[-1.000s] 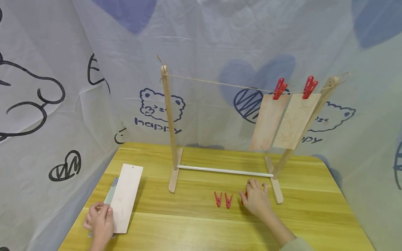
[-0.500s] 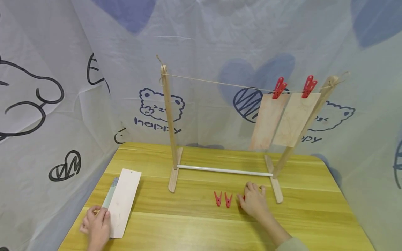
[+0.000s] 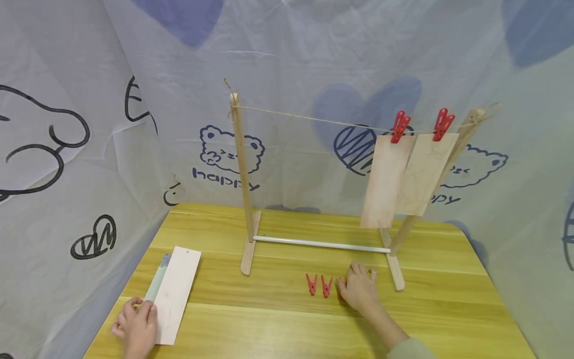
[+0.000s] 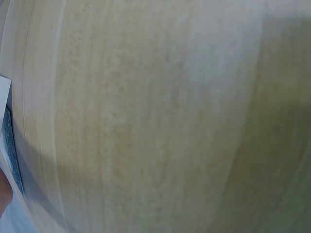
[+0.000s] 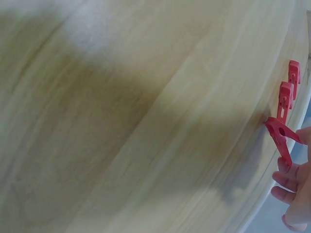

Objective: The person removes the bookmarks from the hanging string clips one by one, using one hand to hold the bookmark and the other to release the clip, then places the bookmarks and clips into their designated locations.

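At the table's left, my left hand (image 3: 136,326) pinches a long pale paper card (image 3: 177,294) with a small hole near its far end. Partly under it lies a green card (image 3: 157,281) with a patterned blue end. My right hand (image 3: 360,289) holds a red clothespin (image 5: 280,137) by its two handles, thumb on one and a finger on the other; the head view mostly hides it behind the hand. Two more red clothespins, the left one (image 3: 311,284) and the right one (image 3: 327,286), lie on the table left of that hand.
A wooden stand with a left post (image 3: 242,164), a right post (image 3: 403,234) and a white crossbar (image 3: 320,244) carries a string (image 3: 309,118). Two pale cards, one pinkish (image 3: 385,184) and one cream (image 3: 426,179), hang there from red clothespins. A printed cloth hangs behind the table (image 3: 251,319).
My left hand has drawn the pale card slightly toward me and left. My right hand has shifted a little left and nearer with the clothespin. The hanging cards have swung.
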Demonstrator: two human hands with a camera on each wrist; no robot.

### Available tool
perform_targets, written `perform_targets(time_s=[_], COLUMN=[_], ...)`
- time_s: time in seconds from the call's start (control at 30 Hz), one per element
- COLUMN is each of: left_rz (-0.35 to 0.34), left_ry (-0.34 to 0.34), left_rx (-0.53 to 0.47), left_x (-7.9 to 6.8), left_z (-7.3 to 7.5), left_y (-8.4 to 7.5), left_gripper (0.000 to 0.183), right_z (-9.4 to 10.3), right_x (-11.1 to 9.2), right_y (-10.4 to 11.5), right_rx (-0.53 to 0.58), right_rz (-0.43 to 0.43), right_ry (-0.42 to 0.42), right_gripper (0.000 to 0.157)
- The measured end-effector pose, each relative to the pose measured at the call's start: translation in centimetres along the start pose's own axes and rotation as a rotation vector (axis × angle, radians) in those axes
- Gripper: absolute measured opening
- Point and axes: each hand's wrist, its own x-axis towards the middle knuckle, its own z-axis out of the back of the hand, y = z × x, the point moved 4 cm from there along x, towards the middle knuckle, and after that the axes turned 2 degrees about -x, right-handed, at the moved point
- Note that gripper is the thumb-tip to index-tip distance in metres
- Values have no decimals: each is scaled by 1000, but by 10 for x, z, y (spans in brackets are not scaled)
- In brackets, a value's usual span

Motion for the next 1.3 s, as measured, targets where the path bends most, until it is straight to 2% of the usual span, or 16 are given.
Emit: perform_targets(time_s=[0.2,0.7,0.87,1.03,1.3], left_rz=[45,126,129,111,118], left_ry=[61,215,220,213,269], left_rx=[68,255,275,286,309], left_x=[0,6,7,10,11], left_z=[-3,-6,-7,-8,-13], left_y=[3,7,6,3,5], left_gripper=[15,19,20,22,25], right_z=[-9,-24,-27,-31,-32], right_x=[1,-2,-2,-2,1], right_y=[0,3,1,-2,-1], right_rx=[-11,-40,-35,-33,-24], right_rz=[-41,-89,-94,-111,-133], right_ry=[7,-17,-47,-42,-41], right_gripper=[53,53,52,54,56])
